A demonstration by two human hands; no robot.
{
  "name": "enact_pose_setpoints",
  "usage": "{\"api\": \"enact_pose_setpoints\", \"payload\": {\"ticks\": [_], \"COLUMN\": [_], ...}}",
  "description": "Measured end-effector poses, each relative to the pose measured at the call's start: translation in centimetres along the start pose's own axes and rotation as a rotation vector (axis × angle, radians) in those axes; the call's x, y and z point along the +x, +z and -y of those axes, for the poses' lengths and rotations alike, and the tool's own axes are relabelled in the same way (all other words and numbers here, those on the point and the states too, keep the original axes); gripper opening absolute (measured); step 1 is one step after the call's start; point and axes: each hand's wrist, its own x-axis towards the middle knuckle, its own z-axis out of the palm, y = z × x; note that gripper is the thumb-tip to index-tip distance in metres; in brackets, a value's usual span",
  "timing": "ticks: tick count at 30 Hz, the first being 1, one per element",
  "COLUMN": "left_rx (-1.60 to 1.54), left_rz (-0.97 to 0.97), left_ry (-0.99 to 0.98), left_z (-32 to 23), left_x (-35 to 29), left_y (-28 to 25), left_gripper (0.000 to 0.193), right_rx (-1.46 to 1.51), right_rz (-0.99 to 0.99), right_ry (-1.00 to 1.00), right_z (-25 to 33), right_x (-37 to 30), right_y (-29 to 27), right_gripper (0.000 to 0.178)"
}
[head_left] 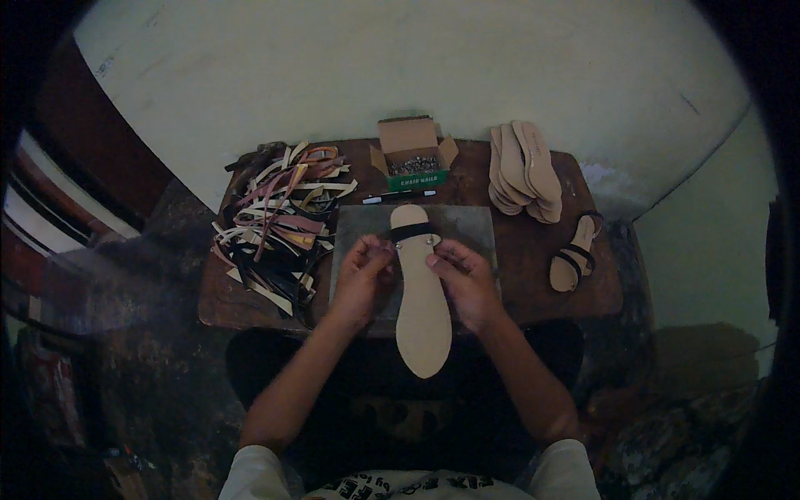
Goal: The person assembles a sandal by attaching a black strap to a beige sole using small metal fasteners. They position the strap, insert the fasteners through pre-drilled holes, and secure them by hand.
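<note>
A beige sandal sole (425, 308) lies lengthwise before me, its wide end toward my body and hanging past the table's near edge. Across its narrower far part runs a black strap (410, 231), with two shiny nail heads (429, 241) near its ends. My left hand (365, 273) is closed at the sole's left edge beside the strap, fingertips partly hidden. My right hand (465, 279) grips the right edge, thumb on top and fingers near the strap's right end. A grey slab (358, 221) is under the sole and hands.
Loose strap pieces (283, 221) heap on the brown table (533, 258) at left. Behind the slab are a pen (400, 197) and an open green box (419, 178) of nails. Stacked soles (525, 171) and strapped sandals (573, 258) lie at right. A wall (417, 67) rises behind.
</note>
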Motion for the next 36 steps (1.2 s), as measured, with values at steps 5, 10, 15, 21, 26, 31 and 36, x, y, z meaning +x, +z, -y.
{"api": "enact_pose_setpoints", "payload": {"ticks": [5,10,15,21,26,31,36], "left_rx": [0.452,0.500,0.408,0.677,1.016,1.182,1.221], "left_rz": [-0.031,-0.041,-0.088,-0.013,0.043,0.091,0.043], "left_ry": [0.063,-0.014,0.050,0.019,0.387,0.527,0.386], "left_z": [-0.8,-0.4,0.6,1.3,1.2,0.1,-5.1], "left_x": [-0.8,-0.2,2.0,1.5,0.2,-0.7,-3.3], "left_y": [1.9,2.8,1.1,1.3,1.5,1.0,-1.1], "left_gripper": [0.039,0.042,0.044,0.034,0.031,0.030,0.023], "right_rx": [-0.081,-0.155,-0.346,-0.662,-1.101,-1.067,-1.081], "right_rz": [-0.169,-0.216,-0.107,-0.208,-0.218,-0.221,-0.135], "right_ry": [-0.045,-0.112,-0.158,-0.170,-0.349,-0.511,-0.649], "right_z": [-0.9,-1.8,-2.8,-2.5,-1.9,-2.3,-2.2], "right_x": [1.4,2.8,3.3,3.4,2.5,1.5,0.9], "right_y": [-1.0,-1.8,-2.1,-2.4,-1.6,-0.7,1.8], "right_gripper": [0.038,0.043,0.046,0.039,0.043,0.034,0.023]}}
